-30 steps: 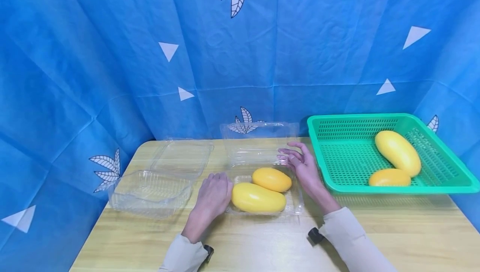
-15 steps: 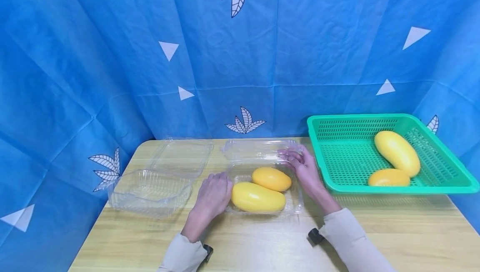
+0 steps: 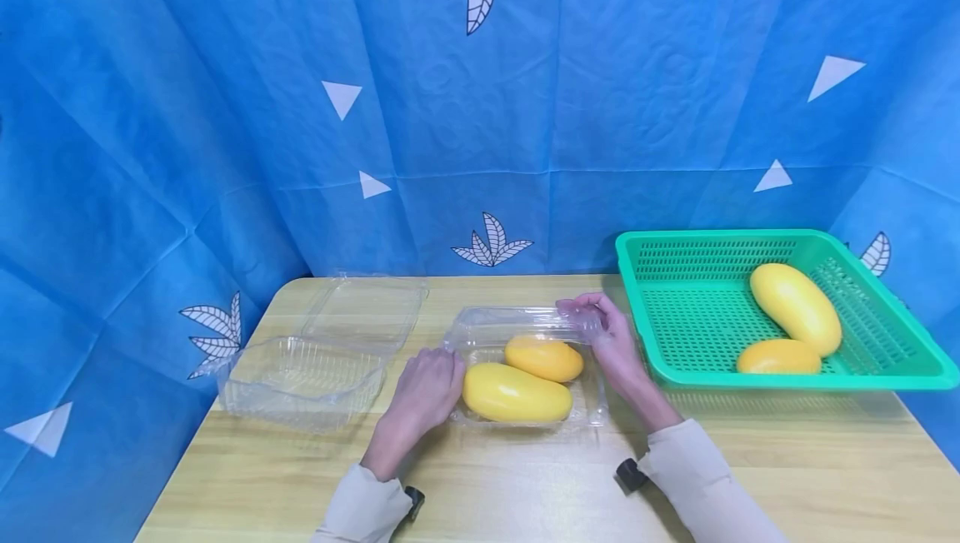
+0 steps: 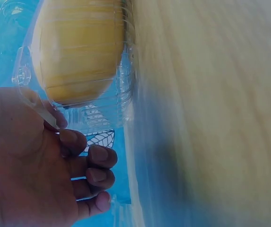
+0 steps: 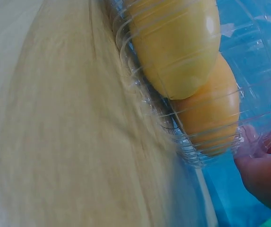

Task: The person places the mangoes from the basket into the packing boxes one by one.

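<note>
Two yellow mangoes, a larger one (image 3: 516, 393) in front and a smaller, more orange one (image 3: 543, 358) behind, lie in a clear plastic clamshell container (image 3: 588, 414) at mid-table. My left hand (image 3: 424, 389) pinches the container's left rim between thumb and index finger; the left wrist view shows its other fingers curled below. At the right side, my right hand (image 3: 617, 341) grips the edge of the hinged lid (image 3: 517, 322). The lid is tilted partway over the rear mango. In the right wrist view, that hand's fingers (image 5: 263, 172) show at the lid's edge.
A second clear clamshell (image 3: 300, 385) stands on the left with its lid (image 3: 367, 310) laid back. At the right, a green plastic basket (image 3: 648, 310) holds two more mangoes (image 3: 797, 310). A blue patterned curtain (image 3: 637, 93) hangs behind the wooden table (image 3: 510, 493).
The lid has swung from standing upright at the back, down and forward toward the mangoes, with my right hand following it. My left hand has stayed at the container's left rim.
</note>
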